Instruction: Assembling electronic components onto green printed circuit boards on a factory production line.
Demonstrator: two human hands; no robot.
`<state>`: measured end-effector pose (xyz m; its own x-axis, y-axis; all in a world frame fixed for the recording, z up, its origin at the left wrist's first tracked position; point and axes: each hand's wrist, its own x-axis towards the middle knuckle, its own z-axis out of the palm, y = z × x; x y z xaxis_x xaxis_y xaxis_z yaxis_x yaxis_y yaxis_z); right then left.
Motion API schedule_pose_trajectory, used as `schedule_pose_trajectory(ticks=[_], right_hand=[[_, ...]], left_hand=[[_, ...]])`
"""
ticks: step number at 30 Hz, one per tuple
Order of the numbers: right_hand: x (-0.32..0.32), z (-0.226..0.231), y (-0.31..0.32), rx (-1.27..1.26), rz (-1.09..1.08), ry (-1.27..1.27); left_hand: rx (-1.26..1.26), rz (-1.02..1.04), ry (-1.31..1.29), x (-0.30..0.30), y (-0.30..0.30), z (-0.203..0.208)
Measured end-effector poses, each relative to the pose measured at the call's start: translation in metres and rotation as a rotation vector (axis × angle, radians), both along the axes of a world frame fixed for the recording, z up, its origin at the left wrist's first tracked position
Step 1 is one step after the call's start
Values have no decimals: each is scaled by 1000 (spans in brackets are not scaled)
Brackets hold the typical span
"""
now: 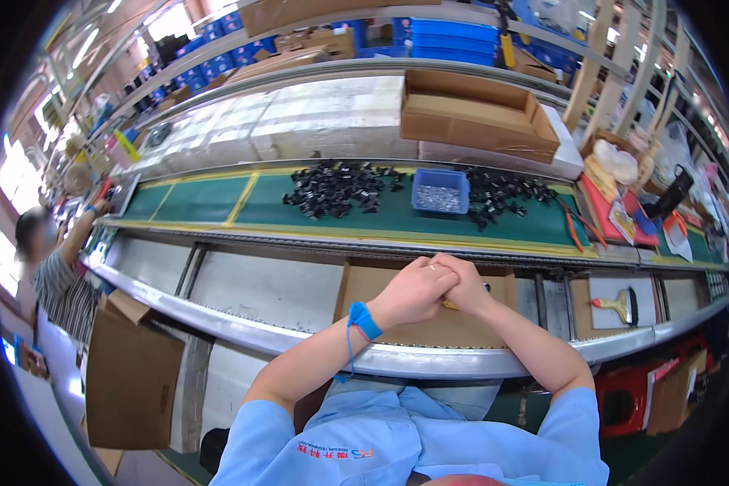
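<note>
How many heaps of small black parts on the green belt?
2: the larger heap left of the small blue bin, the looser heap to its right. Parts behind the bin may be hidden.

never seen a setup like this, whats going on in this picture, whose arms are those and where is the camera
No machine arm shows here: these are a person's own bare left hand and right hand, clasped together. The picture comes from a wide fisheye camera worn on the person's head, looking down, so straight edges bend. On the green surface beyond them lie heaps of small black pieces, a blue bin of small pale pieces, and a red-handled tool. Something small and yellow shows by the hands; I cannot tell whether it is held.
</note>
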<state>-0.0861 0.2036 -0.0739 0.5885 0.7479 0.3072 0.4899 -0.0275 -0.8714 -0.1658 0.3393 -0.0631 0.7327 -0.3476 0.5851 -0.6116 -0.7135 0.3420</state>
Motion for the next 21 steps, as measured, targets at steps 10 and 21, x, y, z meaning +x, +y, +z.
schedule_pose_trajectory(ticks=[10,21], right_hand=[[0,-12,-12,-112,49,501],[-21,5,-36,-327,196,748]], left_hand=[[-141,-47,255,3,-1,-18],[-338,-264,428,-27,-5,-10]])
